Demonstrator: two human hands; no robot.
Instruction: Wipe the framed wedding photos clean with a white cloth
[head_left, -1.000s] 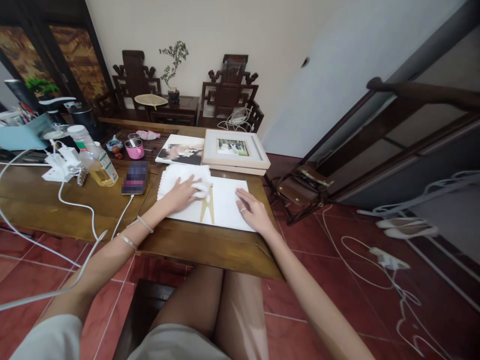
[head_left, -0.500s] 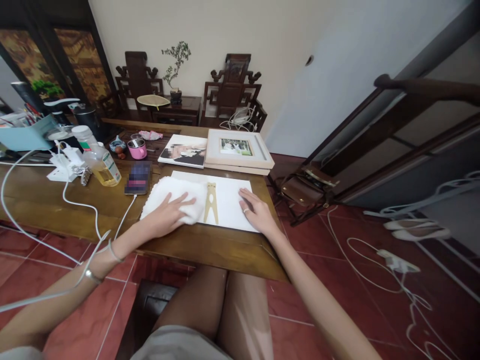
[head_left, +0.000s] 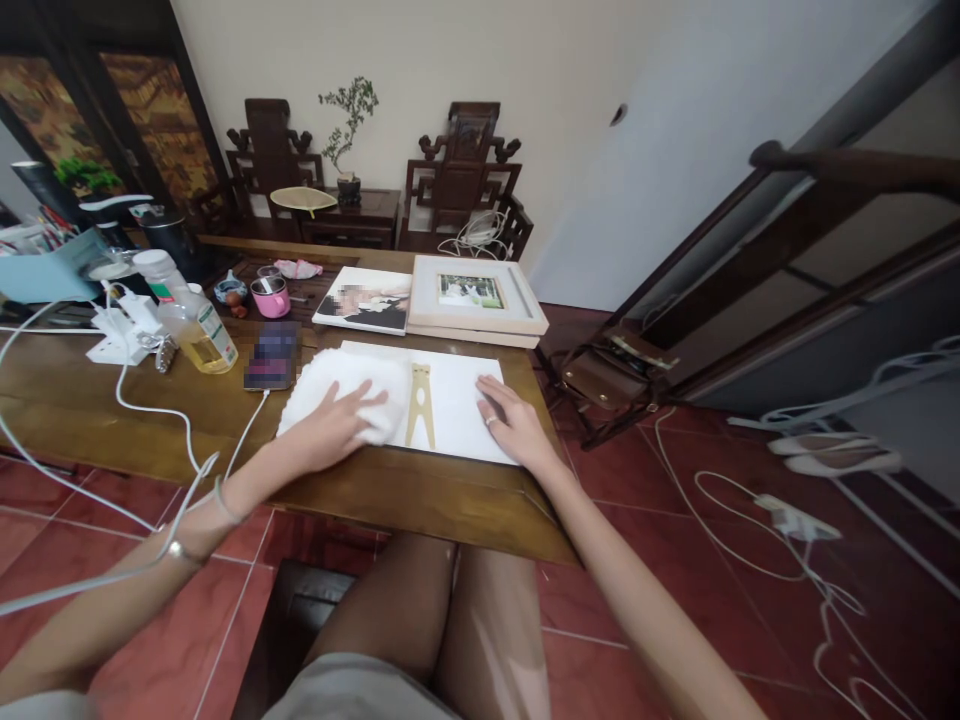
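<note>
My left hand (head_left: 339, 425) lies flat with spread fingers on a fluffy white cloth (head_left: 319, 380). The cloth covers the left part of a white board (head_left: 461, 400) on the table. On the board's right side rests my right hand (head_left: 512, 415), fingers stretched out and a ring on one of them. Between my hands, a gold-coloured flat figure (head_left: 421, 405) with two long legs shows on the white surface. The cloth's edge lies right beside it. I cannot tell whether the figure is printed or a separate piece.
Behind the board lie a photo panel (head_left: 364, 298) and a framed picture (head_left: 476, 290). To the left are a phone (head_left: 270, 357) on a cable, a bottle of yellow liquid (head_left: 196, 330), a pink cup (head_left: 271, 297) and a power strip (head_left: 120, 335). A brown bag (head_left: 604, 378) hangs at the right.
My left hand and the cloth have shifted very slightly to the left. My right hand keeps its place on the board. The whole view has moved a little.
</note>
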